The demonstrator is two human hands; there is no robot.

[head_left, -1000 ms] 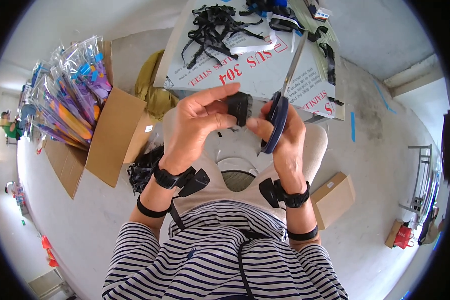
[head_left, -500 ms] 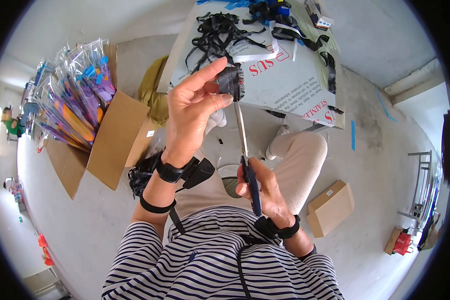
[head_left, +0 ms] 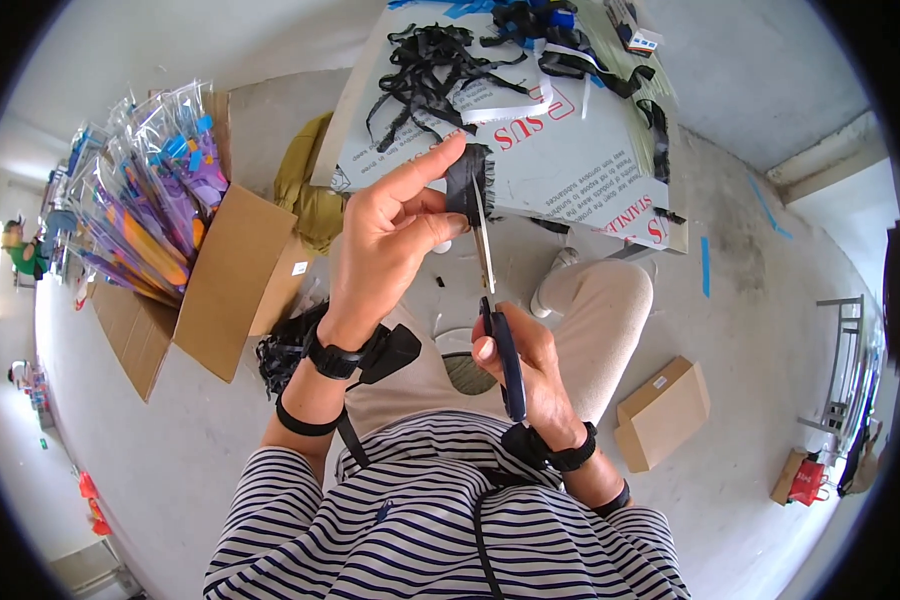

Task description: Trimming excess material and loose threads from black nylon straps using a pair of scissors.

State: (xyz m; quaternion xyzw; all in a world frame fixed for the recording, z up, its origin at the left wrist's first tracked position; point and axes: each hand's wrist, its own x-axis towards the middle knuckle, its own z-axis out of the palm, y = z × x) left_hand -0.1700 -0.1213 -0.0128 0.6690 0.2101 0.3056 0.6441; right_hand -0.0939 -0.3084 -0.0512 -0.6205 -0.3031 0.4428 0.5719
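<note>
My left hand (head_left: 395,235) pinches a short piece of black fabric strip (head_left: 461,185) between thumb and fingers, its right edge frayed. Dark-blue-handled scissors (head_left: 510,360) are gripped in my right hand (head_left: 535,370), below and to the right. Their narrow blades point upward, and the tips lie against the fabric near its frayed side. Whether the fabric is between the blades I cannot tell. Beyond my hands, a tangle of cut black strips (head_left: 435,75) lies on a printed white board-topped table (head_left: 560,175).
A white band (head_left: 510,112) and more black strips (head_left: 655,130) lie on the table. To the left, an open cardboard box (head_left: 235,285) holds several plastic-wrapped purple and orange items. A bundle of black strips (head_left: 290,345) sits by my left leg; a small carton (head_left: 662,412) is at right.
The scissors' tips have moved up from the fabric's lower edge to overlap its frayed side. My left hand has shifted slightly down and right, and the fabric shows more of its face.
</note>
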